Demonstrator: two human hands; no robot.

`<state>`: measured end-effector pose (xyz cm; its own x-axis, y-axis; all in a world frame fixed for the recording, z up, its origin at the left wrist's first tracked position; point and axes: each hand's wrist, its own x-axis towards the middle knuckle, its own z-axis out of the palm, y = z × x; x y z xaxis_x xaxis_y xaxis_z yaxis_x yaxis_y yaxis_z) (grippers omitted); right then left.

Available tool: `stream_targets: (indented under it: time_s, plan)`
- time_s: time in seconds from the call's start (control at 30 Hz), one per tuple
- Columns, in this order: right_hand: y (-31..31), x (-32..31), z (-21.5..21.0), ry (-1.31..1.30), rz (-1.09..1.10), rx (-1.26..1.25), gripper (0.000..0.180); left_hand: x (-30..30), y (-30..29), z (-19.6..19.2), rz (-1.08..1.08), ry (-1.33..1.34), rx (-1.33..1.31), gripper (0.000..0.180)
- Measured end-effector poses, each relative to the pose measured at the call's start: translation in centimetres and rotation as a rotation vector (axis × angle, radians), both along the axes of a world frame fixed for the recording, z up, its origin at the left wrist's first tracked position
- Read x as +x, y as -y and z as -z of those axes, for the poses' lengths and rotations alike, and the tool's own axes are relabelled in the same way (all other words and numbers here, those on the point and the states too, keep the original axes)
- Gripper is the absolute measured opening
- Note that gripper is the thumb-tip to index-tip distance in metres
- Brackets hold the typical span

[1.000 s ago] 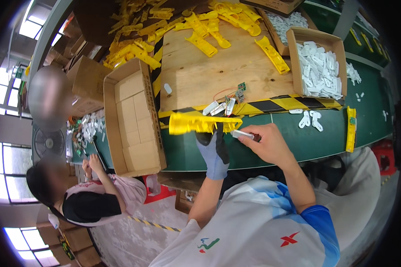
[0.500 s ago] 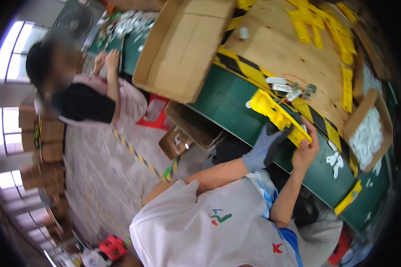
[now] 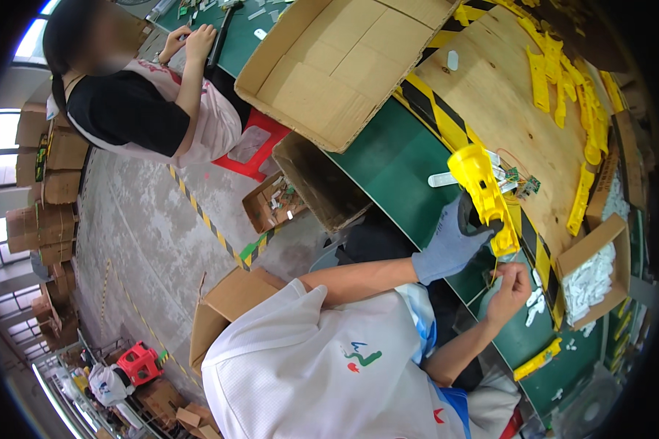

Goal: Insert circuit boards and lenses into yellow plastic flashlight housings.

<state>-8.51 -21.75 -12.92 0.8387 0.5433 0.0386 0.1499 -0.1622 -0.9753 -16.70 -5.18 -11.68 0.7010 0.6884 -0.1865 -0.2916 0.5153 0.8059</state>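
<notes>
My left hand, in a blue-grey glove with black on the palm side, grips a yellow plastic housing over the green bench. The housing is long and trough-shaped, its ribbed hollow side showing. Just below its near end, my bare right hand is closed in a pinch, apart from the housing. A thin strand seems to run up from those fingers, too fine to name. Behind the housing lie white plastic pieces and a small green circuit board with a red wire, partly covered by it.
A large open cardboard box stands at the bench's left. Yellow parts lie along the far side of the plywood board. A carton of white pieces sits at right. A co-worker sits at far left by a red stool.
My right hand has come off the housing's near end and moved down, fingers now pinched. The housing has swung steeper in my left hand. The whole view has shifted.
</notes>
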Motion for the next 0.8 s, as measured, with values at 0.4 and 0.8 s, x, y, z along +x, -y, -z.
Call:
stream_targets:
  time_s: [0.4,0.8]
  plan:
    - [0.3,0.7,-3.4,-0.05,0.062,0.298,0.024,2.6,-5.5,-3.6,-0.372,0.018,0.381,0.035]
    - [-0.8,1.1,-3.1,-0.264,0.111,0.232,0.016,1.5,-1.3,2.4,-0.051,-0.092,0.624,0.06]
